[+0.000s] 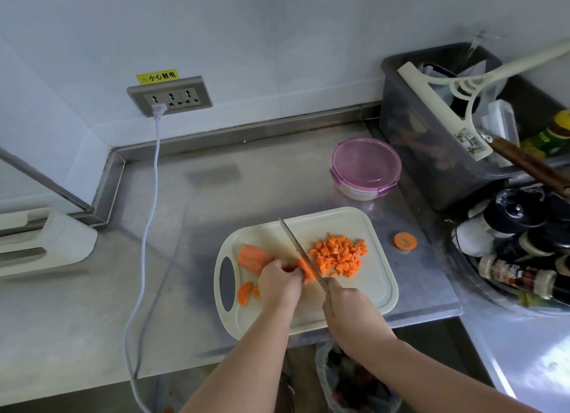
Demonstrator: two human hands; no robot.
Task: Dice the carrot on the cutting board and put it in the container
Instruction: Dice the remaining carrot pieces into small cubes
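A cream cutting board (364,292) lies on the steel counter. A pile of diced carrot (339,253) sits on its right half. A thick carrot chunk (253,256) lies at the board's upper left, and small slices (245,293) lie by the handle hole. My left hand (279,284) holds a carrot piece (306,269) down on the board. My right hand (348,309) grips a knife (300,252) whose blade rests against that piece. The round container (365,167) with a purple lid stands shut behind the board.
One carrot slice (405,240) lies on the counter right of the board. A dark bin (431,141) of utensils and a rack of bottles (518,252) crowd the right side. A white cable (145,243) hangs from the wall socket (170,96) across the left counter.
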